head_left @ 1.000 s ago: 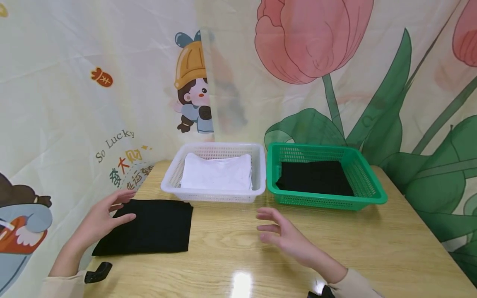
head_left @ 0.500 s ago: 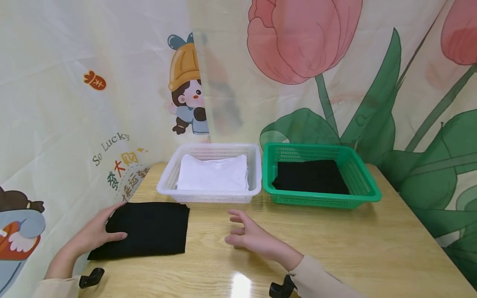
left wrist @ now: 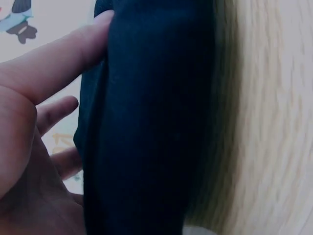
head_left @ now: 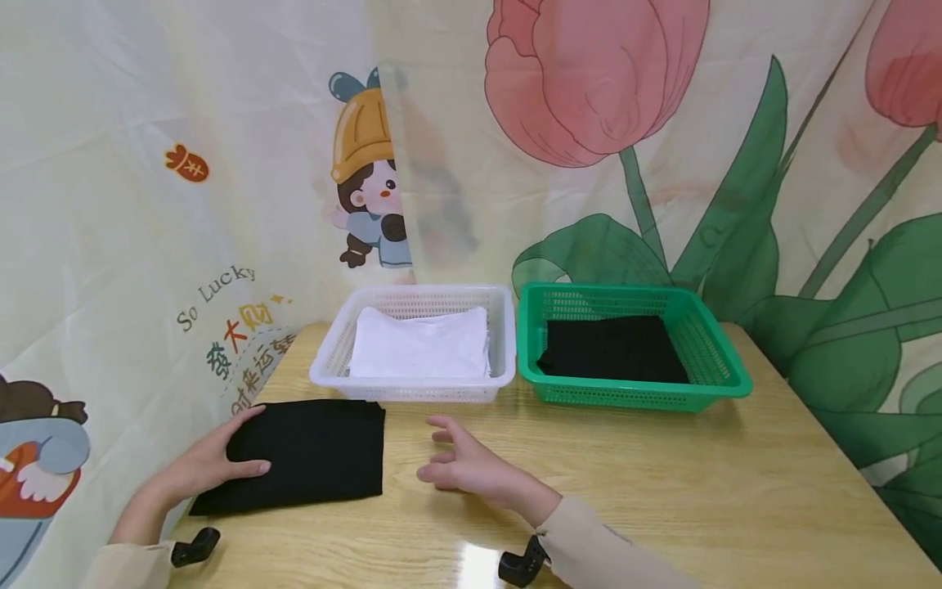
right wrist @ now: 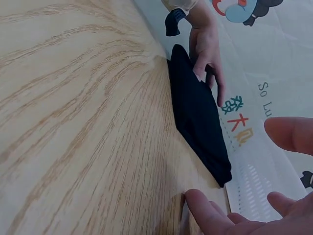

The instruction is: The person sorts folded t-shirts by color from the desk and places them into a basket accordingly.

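Observation:
In the head view a folded black cloth (head_left: 316, 455) lies on the left of the table. My left hand (head_left: 202, 466) grips its left end, thumb on the top face and fingers along the far left edge. Up close in the left wrist view, the black cloth (left wrist: 151, 117) fills the middle, with the thumb (left wrist: 73, 54) pressed on it and other fingers partly behind its edge. My right hand (head_left: 482, 470) hovers over the table right of the cloth, fingers loosely bent and apart, holding nothing. Both hands wear a beige sleeve and a black wrist piece.
A white basket (head_left: 412, 389) with folded white cloth (head_left: 419, 343) stands at the back middle. Beside it on the right is a green basket (head_left: 633, 396) holding black cloth (head_left: 614, 350). A printed curtain (head_left: 456, 123) hangs behind the wooden table (head_left: 662, 483).
My left hand has come down onto the black cloth's left end and taken hold, and the cloth has shifted slightly right. My right hand has moved left toward the cloth.

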Available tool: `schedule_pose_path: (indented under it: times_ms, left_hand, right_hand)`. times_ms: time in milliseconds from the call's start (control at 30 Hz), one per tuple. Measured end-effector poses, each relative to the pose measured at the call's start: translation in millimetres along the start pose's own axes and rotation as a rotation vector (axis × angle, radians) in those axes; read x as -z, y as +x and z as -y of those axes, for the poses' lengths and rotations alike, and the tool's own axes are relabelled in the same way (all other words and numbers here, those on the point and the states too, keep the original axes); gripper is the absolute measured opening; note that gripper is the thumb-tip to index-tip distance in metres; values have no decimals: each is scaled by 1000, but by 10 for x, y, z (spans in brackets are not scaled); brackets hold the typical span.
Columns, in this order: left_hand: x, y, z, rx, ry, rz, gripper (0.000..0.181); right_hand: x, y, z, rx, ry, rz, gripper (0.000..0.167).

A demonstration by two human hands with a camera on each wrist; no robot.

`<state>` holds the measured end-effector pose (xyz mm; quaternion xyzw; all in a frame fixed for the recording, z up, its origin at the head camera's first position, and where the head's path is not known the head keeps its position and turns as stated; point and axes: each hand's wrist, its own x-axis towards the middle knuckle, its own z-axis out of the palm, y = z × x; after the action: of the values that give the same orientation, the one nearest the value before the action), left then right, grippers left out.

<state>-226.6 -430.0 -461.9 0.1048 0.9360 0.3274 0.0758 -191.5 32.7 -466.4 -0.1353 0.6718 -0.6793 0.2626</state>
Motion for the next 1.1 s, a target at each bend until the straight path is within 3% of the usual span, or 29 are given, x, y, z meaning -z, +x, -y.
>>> schedule_pose_path:
  times_ms: [167,533,700,900,1100]
  left_hand:
    - [-74,3,-85,-39,11,-21,106]
    - [-254,74,-309,-55,39,-18,104]
    - [-291,97,-354,-2,23,-19,106]
    - [-288,88,-366,85,74,-23,110]
    - [-275,81,-441,111,40,31,106]
  right_hand:
    - [-51,66,10,-11,43,-13,87]
    - [-134,192,-44,-14,131,-25,89]
    - [-147,202,-36,-27,139,-31,88]
    - [-176,238,-41,-28,130,-42,88]
    - [-208,289,-43,-25,142,-44,87]
